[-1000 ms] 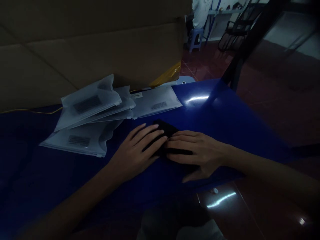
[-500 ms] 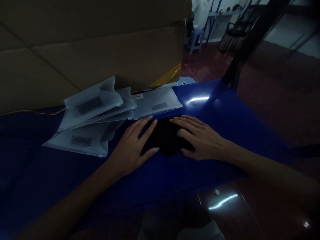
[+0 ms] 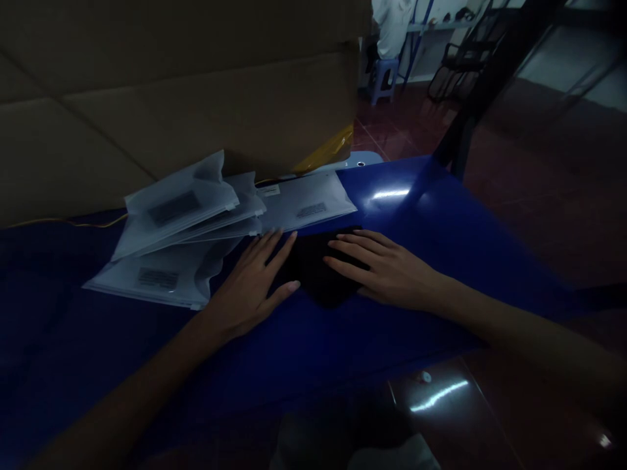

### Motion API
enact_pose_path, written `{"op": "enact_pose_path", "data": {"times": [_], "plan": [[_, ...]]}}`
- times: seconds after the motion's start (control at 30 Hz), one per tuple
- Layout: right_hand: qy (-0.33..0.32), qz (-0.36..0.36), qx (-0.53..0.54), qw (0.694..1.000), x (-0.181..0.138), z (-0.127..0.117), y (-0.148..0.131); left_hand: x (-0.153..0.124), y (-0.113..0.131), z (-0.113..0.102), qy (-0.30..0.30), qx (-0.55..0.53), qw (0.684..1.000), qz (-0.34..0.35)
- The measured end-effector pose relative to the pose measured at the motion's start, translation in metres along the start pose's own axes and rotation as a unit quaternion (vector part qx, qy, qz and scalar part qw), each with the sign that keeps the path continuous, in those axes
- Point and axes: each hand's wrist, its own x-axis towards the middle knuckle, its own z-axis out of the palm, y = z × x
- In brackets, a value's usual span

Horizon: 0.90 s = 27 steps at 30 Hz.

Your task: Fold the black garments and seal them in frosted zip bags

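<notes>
A dark, black item that looks like folded cloth (image 3: 323, 281) lies on the blue table (image 3: 274, 378); its exact kind does not show in the dim light. My left hand (image 3: 255, 281) rests at its left side, fingers spread and thumb apart. Flat across its right part lies my right hand (image 3: 386, 267), fingers stretched toward the left. Just beyond the cloth is a frosted zip bag (image 3: 318, 196) with a printed label. More frosted zip bags (image 3: 181, 202) overlap in a pile to the left of my left hand.
A large cardboard box (image 3: 196, 117) stands behind the bags, with yellow tape (image 3: 328, 150) at its lower corner. A dark metal post (image 3: 460, 143) rises at the table's far right. Farther back, a person (image 3: 392, 29) sits on a blue stool (image 3: 383, 78) near a black chair (image 3: 463, 62).
My left hand has slid slightly left along the black cloth. My right hand has flattened, its fingers now reaching farther left over the cloth. The bags lie as before.
</notes>
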Motion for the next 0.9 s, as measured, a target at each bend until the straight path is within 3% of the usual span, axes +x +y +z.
{"op": "enact_pose_path", "data": {"times": [0.17, 0.4, 0.57, 0.7, 0.8, 0.9], "plan": [[0.048, -0.027, -0.045, 0.997, -0.003, 0.000, 0.002, 0.000, 0.009, -0.006, 0.057, 0.022, 0.998, 0.014], [0.160, -0.103, 0.027, 0.981, -0.003, -0.004, -0.004, 0.002, 0.010, -0.005, 0.129, 0.014, 0.991, 0.043], [0.138, -0.130, 0.029, 0.981, 0.000, -0.008, -0.008, 0.002, 0.007, -0.001, 0.169, 0.072, 0.982, 0.038], [0.112, -0.109, 0.021, 0.988, 0.001, -0.009, -0.006, 0.002, 0.006, 0.000, 0.153, 0.079, 0.984, 0.045], [0.120, -0.112, 0.014, 0.986, 0.002, -0.008, -0.005, 0.003, 0.004, 0.003, 0.142, 0.073, 0.985, 0.063], [0.133, -0.121, 0.008, 0.984, 0.002, -0.006, -0.006, 0.004, 0.003, 0.003, 0.170, 0.082, 0.979, 0.074]]}}
